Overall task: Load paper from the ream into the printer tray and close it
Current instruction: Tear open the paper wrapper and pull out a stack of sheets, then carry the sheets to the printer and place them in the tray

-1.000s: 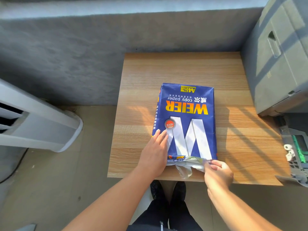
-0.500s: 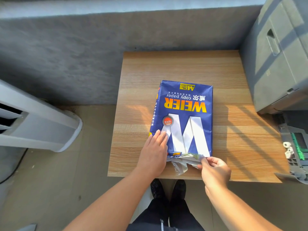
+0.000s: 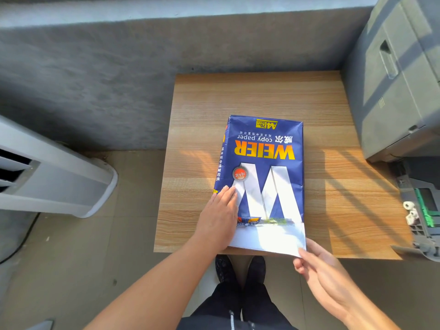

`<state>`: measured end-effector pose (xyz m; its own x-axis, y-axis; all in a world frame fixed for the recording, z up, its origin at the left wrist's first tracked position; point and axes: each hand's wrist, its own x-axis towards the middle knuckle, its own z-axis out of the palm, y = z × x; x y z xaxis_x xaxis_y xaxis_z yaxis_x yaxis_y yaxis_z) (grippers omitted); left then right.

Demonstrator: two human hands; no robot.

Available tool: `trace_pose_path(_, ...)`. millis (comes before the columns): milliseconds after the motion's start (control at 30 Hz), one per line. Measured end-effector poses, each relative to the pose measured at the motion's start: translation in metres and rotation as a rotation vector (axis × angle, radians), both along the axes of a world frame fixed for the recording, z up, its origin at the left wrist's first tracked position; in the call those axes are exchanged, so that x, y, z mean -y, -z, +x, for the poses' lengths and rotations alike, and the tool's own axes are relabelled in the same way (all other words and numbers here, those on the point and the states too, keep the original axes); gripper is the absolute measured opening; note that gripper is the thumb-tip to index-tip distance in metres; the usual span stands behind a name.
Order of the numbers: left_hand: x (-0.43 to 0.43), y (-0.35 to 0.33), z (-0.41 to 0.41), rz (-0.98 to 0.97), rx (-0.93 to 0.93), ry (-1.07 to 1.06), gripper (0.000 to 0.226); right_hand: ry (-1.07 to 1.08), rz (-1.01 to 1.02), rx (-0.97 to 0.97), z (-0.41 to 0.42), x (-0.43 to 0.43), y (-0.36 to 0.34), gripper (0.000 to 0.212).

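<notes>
A blue ream (image 3: 262, 167) of copy paper lies on the wooden table (image 3: 259, 96), its near end torn open. White paper (image 3: 269, 238) sticks out of that end, over the table's front edge. My left hand (image 3: 220, 217) lies flat on the ream's near left corner, fingers together. My right hand (image 3: 323, 270) pinches the near right corner of the white paper. The grey printer (image 3: 400, 79) stands at the right, and its pulled-out tray (image 3: 421, 210) with green guides shows below it.
A grey concrete wall runs behind the table. A white appliance (image 3: 54, 177) stands on the floor to the left. My legs and dark shoes are under the table's front edge.
My right hand has drawn white paper out of the ream's open end toward me. The left hand has stayed pressed on the ream.
</notes>
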<state>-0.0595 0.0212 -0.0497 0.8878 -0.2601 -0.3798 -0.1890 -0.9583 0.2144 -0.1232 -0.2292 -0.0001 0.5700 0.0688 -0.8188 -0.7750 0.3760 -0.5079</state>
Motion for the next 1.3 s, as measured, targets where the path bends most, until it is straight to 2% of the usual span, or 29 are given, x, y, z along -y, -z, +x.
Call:
trace_pose_path(67, 0.000, -0.001, 0.001, -0.015, 0.005, 0.010, 0.051, -0.037, 0.065, -0.038, -0.011, 0.007, -0.008, 0.030)
trace_pose_path(133, 0.000, -0.006, -0.001, -0.145, 0.021, -0.082, 0.048, -0.139, 0.065, -0.093, -0.019, 0.013, -0.013, 0.030)
trace_pose_path(200, 0.000, -0.018, -0.013, -0.362, 0.050, -0.370, 0.045, -0.291, 0.015, -0.147, -0.022, 0.014, -0.015, 0.027)
trace_pose_path(267, 0.000, -0.026, -0.037, -0.501, 0.040, -0.731, 0.039, -0.332, -0.027, -0.185, -0.019, 0.012, -0.014, 0.020)
trace_pose_path(333, 0.002, -0.028, -0.063, -0.526, -0.123, -0.962, 0.037, -0.275, -0.088, -0.178, -0.011, 0.005, -0.009, 0.013)
trace_pose_path(400, 0.005, -0.025, -0.081, -0.553, -0.267, -1.056, 0.041, -0.267, -0.265, -0.102, -0.005, -0.003, 0.003, 0.016)
trace_pose_path(500, 0.003, -0.022, -0.091, -0.580, -0.272, -1.073, 0.046, -0.365, -0.561, 0.069, -0.003, -0.015, 0.014, 0.011)
trace_pose_path(600, 0.000, -0.019, -0.093, -0.549, -0.320, -1.059, 0.039, -0.386, -0.630, 0.156, -0.010, -0.018, 0.018, 0.024)
trace_pose_path(700, -0.006, -0.019, -0.095, -0.598, -0.368, -1.084, 0.035, -0.382, -0.614, 0.186, -0.017, -0.019, 0.005, 0.050)
trace_pose_path(767, -0.010, -0.020, -0.096, -0.691, -0.376, -1.123, 0.040, -0.346, -0.557, 0.178, -0.022, -0.018, -0.006, 0.054)
trace_pose_path(867, -0.009, -0.024, -0.103, -0.806, -0.405, -1.112, 0.033, -0.335, -0.504, 0.156, -0.032, -0.013, -0.016, 0.057)
trace_pose_path(933, -0.003, -0.025, -0.116, -0.824, -0.381, -1.047, 0.043, -0.342, -0.494, 0.152, -0.039, -0.013, -0.025, 0.061)
trace_pose_path(1100, 0.021, -0.039, -0.155, -0.870, -0.195, -1.105, 0.047, -0.417, -0.483, 0.201, -0.054, -0.001, -0.047, 0.061)
trace_pose_path(1200, 0.042, -0.047, -0.186, -0.864, -0.118, -1.131, 0.043, -0.489, -0.468, 0.231, -0.071, 0.017, -0.054, 0.050)
trace_pose_path(1300, 0.068, -0.055, -0.219, -0.863, -0.046, -1.144, 0.041, -0.524, -0.430, 0.291, -0.093, 0.043, -0.062, 0.049)
